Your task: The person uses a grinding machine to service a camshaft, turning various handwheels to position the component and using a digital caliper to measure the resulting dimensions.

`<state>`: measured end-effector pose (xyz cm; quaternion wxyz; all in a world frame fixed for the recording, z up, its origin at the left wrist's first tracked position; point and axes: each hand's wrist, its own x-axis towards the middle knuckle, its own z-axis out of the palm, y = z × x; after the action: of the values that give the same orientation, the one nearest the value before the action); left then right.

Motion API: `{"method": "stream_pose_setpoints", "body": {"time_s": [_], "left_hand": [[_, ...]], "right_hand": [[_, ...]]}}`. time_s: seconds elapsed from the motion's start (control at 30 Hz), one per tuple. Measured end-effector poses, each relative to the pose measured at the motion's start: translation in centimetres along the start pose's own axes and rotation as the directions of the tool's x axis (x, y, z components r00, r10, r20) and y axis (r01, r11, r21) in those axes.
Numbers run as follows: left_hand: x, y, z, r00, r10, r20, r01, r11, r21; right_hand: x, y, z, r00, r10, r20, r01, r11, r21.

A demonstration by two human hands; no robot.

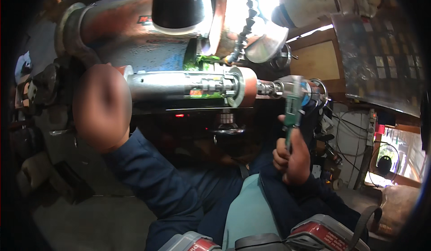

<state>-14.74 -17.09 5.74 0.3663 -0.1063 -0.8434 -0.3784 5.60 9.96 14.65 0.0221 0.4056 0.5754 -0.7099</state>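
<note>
Across the middle of the machine lies a long shiny metal cylinder (161,85), level from left to right. A reddish-brown ring with a metal face (244,87) sits around its right part, with narrower shafting beyond. My left hand (103,109) is at the cylinder's left end, by another reddish ring; blur hides its fingers and any grip. My right hand (294,159) is closed around a green-handled tool (293,109), held upright. Its silver upper end overlaps the shafting at the right; I cannot tell whether they touch.
A black lamp shade (179,6) hangs over the cylinder, beside a dark segmented flexible hose (249,15). A round metal handwheel (227,129) projects below. Behind stands a large reddish machine body (114,22). Cables (354,134) hang at the right; a sheet-covered panel (381,57) is beyond.
</note>
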Motion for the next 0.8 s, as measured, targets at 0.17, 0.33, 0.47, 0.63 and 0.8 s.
{"method": "stream_pose_setpoints", "body": {"time_s": [0.17, 0.33, 0.47, 0.63, 0.8], "left_hand": [[0.0, 0.1, -0.8, 0.995, -0.080, 0.065, 0.080, 0.997, -0.003], [-0.1, -0.4, -0.2, 0.999, -0.044, 0.012, 0.044, 0.999, 0.023], [0.1, -0.4, -0.2, 0.999, 0.031, -0.026, -0.029, 0.997, 0.073], [0.0, 0.0, -0.7, 0.996, -0.075, 0.055, 0.074, 0.997, 0.021], [-0.1, -0.1, -0.8, 0.993, -0.102, 0.061, 0.100, 0.994, 0.047]], "right_hand": [[0.7, 0.9, -0.2, 0.924, -0.347, 0.161, 0.344, 0.938, 0.046], [1.3, 2.0, 2.1, 0.900, -0.272, 0.341, 0.276, 0.960, 0.039], [0.9, 2.5, 4.5, 0.900, -0.034, 0.434, -0.048, 0.983, 0.176], [1.0, 2.4, 6.4, 0.894, 0.127, 0.429, -0.226, 0.956, 0.188], [1.1, 2.3, 7.7, 0.916, 0.190, 0.353, -0.258, 0.954, 0.155]]}}
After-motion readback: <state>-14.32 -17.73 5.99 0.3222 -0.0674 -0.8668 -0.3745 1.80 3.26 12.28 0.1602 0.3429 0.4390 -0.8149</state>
